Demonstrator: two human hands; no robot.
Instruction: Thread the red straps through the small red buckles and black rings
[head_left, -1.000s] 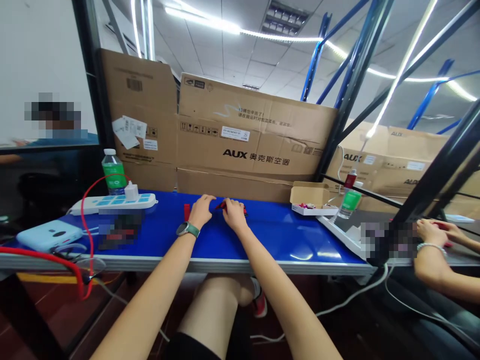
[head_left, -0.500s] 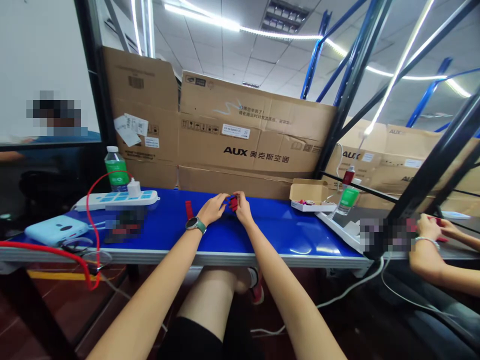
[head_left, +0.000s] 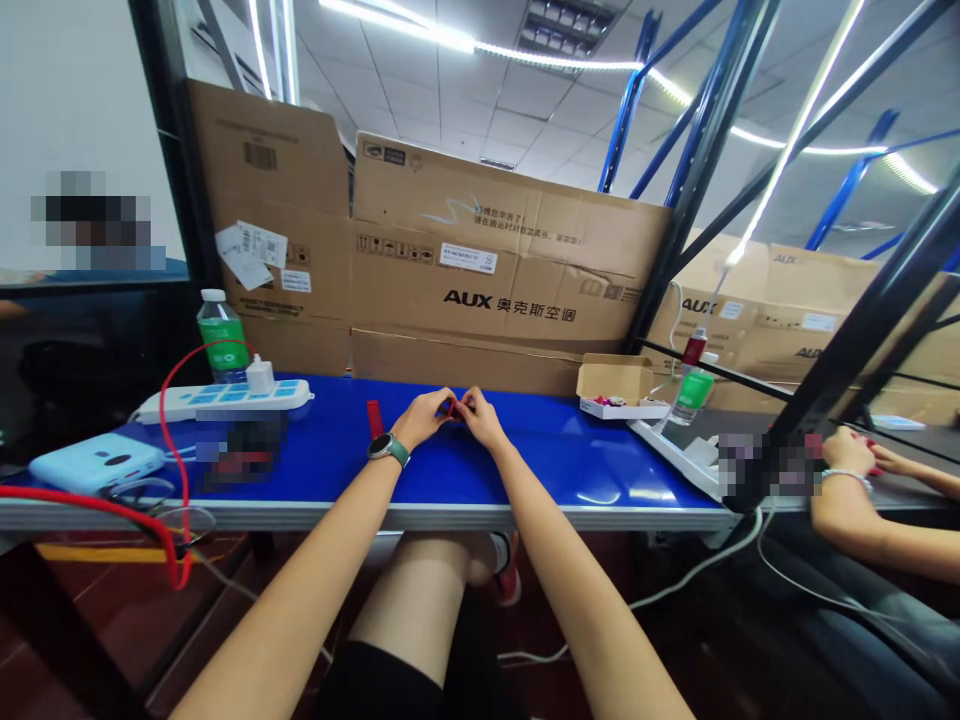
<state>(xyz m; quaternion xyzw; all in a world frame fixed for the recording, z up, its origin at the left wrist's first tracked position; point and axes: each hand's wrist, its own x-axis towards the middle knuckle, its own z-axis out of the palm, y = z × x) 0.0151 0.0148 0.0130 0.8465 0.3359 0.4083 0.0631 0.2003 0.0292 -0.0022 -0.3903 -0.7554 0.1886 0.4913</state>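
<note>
Over the middle of the blue table (head_left: 540, 470), my left hand (head_left: 426, 418) and my right hand (head_left: 481, 416) meet, fingers closed in a pinch. Between their fingertips sits a small red piece (head_left: 452, 409), mostly covered, so its kind does not show. Both hands grip it. A watch with a green strap (head_left: 388, 449) is on my left wrist. Just left of that hand a flat red strip (head_left: 375, 418) lies on the table.
A white power strip (head_left: 225, 400), a light blue device (head_left: 97, 458) and a bottle (head_left: 223, 335) stand at the left. An open carton (head_left: 621, 405) with small red pieces is at the back right. Cardboard (head_left: 510, 240) walls the back. A co-worker's hands (head_left: 851, 455) work at far right.
My left fingers have closed in on the red piece that my right hand was holding, and the hands are now together. The view has shifted slightly.
</note>
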